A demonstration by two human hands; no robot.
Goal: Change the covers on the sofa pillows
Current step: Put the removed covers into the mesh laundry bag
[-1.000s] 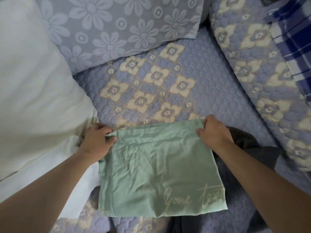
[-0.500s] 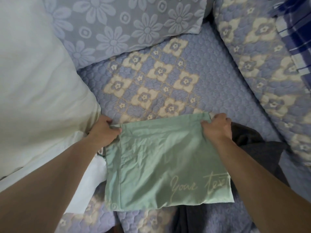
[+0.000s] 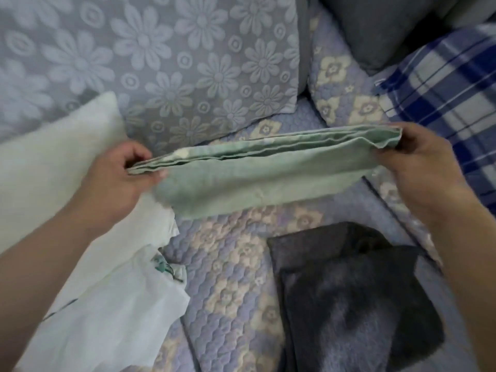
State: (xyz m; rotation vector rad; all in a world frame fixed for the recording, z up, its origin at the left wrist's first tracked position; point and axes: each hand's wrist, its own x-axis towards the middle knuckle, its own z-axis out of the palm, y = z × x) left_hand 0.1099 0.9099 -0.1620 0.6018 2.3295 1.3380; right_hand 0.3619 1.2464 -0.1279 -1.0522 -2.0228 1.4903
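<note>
- Your left hand [image 3: 115, 181] and right hand [image 3: 418, 159] each pinch a top corner of the green cover [image 3: 257, 181], held stretched above the sofa seat [image 3: 230, 264].
- Part the open edge layers before reaching for the white pillow [image 3: 45, 162].
- Count: one green cover, one white pillow, one white cover [image 3: 107, 304], one grey cover [image 3: 349, 296].
</note>
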